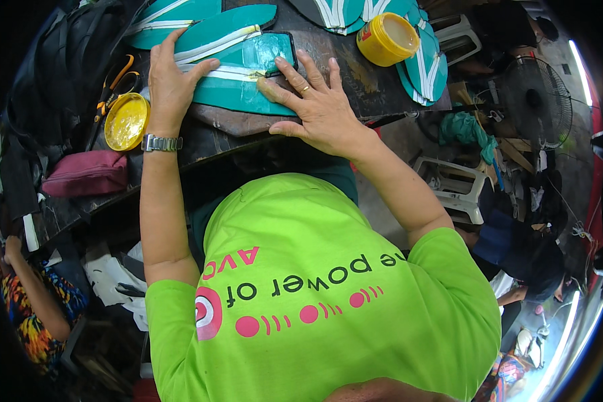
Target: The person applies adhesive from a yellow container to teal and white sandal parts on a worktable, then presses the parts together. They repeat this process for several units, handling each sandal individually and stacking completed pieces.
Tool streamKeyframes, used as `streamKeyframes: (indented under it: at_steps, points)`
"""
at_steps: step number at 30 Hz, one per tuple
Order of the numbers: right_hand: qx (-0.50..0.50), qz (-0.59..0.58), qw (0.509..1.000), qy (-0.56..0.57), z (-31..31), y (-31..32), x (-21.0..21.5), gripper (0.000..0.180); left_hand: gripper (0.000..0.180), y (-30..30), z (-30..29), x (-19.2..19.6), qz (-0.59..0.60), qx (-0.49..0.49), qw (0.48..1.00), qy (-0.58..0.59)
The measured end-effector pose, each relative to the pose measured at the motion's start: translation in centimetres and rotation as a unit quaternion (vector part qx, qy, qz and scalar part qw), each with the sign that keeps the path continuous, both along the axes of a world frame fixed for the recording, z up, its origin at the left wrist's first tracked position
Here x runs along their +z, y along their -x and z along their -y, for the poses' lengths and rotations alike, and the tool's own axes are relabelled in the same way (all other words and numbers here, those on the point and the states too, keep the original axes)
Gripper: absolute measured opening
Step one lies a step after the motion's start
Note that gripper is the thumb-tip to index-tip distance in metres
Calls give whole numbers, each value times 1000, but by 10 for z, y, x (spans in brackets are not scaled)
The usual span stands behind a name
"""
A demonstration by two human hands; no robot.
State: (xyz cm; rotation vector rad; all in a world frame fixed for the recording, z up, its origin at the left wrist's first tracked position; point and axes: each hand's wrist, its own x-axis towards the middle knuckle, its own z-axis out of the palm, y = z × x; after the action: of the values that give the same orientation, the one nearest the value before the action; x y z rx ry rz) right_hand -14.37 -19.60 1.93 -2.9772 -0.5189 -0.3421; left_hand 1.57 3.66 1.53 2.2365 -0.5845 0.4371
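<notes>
Both hands, left hand [171, 84] and right hand [318, 104], press flat and apart on one teal sandal sole [244, 74] on the desk [355, 80], one yellow lid [126, 120] left, one yellow jar [386, 39] far right.

Dark worktable [355, 74], white plastic chair [449, 187], standing fan [536, 100]

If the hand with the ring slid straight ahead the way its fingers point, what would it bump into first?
The right hand points up and left, fingertips already on the teal sandal piece. Going on, it would probably slide across that piece and meet the left hand; depth is hard to judge.
</notes>
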Motion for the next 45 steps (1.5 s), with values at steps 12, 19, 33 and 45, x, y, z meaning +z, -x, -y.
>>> streamKeyframes:
  at_steps: [12,19,33,45]
  points:
    - [0,12,1000,12,10,2,2,64,76,-3,-1,-2,-32,-7,999,-6]
    - [-15,-14,998,60,13,15,11,71,77,-1,-3,-2,-20,-14,1000,-2]
    - [-81,-20,994,72,-55,23,9,100,76,1,-1,-4,2,-7,1000,6]
    - [27,-85,994,-63,-44,2,26,74,73,3,-1,4,-16,-24,1000,9]
